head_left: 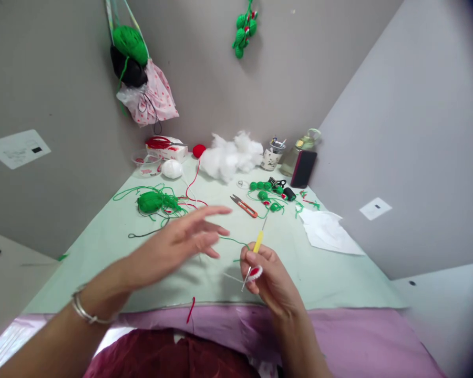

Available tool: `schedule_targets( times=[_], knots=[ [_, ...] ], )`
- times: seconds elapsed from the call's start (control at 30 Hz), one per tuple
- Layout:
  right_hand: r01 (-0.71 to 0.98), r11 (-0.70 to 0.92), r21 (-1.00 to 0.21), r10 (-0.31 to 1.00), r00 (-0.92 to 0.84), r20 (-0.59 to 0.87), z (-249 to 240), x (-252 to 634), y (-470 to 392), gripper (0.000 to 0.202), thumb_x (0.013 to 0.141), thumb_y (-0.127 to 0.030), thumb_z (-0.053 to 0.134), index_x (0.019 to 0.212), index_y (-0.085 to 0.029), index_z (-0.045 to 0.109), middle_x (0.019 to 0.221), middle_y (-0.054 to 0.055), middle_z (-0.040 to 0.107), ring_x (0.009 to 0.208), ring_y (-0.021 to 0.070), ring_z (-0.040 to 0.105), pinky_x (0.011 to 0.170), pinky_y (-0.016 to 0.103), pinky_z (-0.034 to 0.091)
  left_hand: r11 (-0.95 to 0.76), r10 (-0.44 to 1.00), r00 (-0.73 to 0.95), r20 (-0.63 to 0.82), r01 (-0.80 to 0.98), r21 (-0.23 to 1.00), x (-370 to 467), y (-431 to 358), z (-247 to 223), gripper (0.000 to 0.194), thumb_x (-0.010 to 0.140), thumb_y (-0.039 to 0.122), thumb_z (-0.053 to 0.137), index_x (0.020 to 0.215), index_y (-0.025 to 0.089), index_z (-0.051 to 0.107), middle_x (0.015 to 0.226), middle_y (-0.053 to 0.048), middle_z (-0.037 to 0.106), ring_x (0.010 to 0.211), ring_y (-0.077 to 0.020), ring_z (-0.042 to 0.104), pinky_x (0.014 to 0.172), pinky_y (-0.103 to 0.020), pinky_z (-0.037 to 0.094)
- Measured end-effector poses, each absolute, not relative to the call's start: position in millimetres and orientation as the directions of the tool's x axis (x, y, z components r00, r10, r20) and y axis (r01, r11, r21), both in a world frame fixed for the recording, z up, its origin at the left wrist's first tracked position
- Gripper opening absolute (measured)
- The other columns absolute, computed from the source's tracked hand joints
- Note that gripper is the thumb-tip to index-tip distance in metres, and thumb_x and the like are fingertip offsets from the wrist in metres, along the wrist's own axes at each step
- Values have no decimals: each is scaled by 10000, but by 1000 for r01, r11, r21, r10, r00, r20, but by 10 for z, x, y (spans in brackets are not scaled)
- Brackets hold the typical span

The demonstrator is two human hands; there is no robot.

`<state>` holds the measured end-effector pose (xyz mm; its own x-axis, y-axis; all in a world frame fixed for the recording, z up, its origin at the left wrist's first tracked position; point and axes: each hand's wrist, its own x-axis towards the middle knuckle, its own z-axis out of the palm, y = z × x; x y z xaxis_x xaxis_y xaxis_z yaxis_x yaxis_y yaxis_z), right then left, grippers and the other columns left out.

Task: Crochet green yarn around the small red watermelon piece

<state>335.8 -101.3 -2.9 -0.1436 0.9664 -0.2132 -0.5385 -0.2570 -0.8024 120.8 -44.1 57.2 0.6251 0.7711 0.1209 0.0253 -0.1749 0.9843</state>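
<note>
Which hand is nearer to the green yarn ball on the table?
Left. The left hand is open in front of the green yarn ball; the right hand is farther right, holding a yellow-handled hook.

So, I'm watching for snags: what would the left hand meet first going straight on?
Probably the orange-handled thread snips, though the left hand looks raised and might pass over them; depth is unclear.

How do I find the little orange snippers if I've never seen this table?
On the pale green table, find the big heap of white fluff near the back wall. In front of it, left of the small green balls, lie the orange snippers. The other scissors are red and sit up on a box; these lie flat on the table.
</note>
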Motion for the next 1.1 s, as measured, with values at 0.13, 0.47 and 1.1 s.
schedule_targets(
  times=[0.13,0.47,1.1],
  knots=[
    [-513,-246,-822,968,-167,-185,-18,3280,-1047,275,707,-351,858,717,-139,684,511,-19,633,326,47,486,319,131,392,-45,761,631,149,-178,983,1562,-643,422,373,965,361,601,1332,297,594,1519,-62,509,1437,-280,419,1133,-449,423],
    [-460,-137,-877,990,-29,-140,-106,3255,-1055,262,707,-350,862,767,-148,706,546,-11,674,377,84,560,355,168,450,-659,715,450,535,181,730,1622,-597,172,219,977,224,534,923,208,746,1333,-94,675,1481,-287,341,1246,-505,121],
    [-397,-66,-915,998,-27,-60,-102,3199,-1104,206,775,-351,809,771,-166,721,607,-3,666,442,98,566,424,209,457,149,955,293,-43,-349,925,1678,-704,114,153,866,342,718,914,227,806,1158,-69,754,1242,-282,576,1097,-439,401]
  ],
)
